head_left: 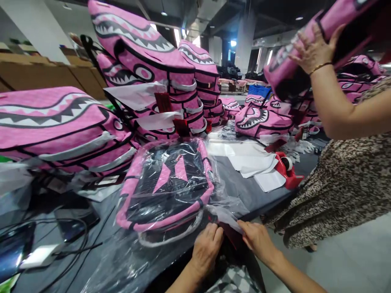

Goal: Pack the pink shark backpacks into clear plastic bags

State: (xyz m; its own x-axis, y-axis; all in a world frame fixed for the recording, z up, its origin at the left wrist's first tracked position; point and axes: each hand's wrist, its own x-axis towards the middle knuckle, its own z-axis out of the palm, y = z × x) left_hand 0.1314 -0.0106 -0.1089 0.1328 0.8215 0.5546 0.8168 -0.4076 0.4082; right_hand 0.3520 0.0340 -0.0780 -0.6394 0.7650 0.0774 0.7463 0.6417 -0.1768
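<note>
My right hand [258, 241] pinches the white wrapping [225, 216], apparently steadying it beside the plastic-covered bag [171, 191]; my left hand's [207, 246] hold I cannot tell.

Dim ceiling [275, 12], bright distant lamp [233, 43], glare on plastic wrap [180, 191]

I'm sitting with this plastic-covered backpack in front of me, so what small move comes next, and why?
Probably bring the white strip in toward the backpack with your right hand: its fingers seem to pinch the strip's end at the table's edge, while clear plastic lies over the backpack. Your left hand is close enough to help.
</note>
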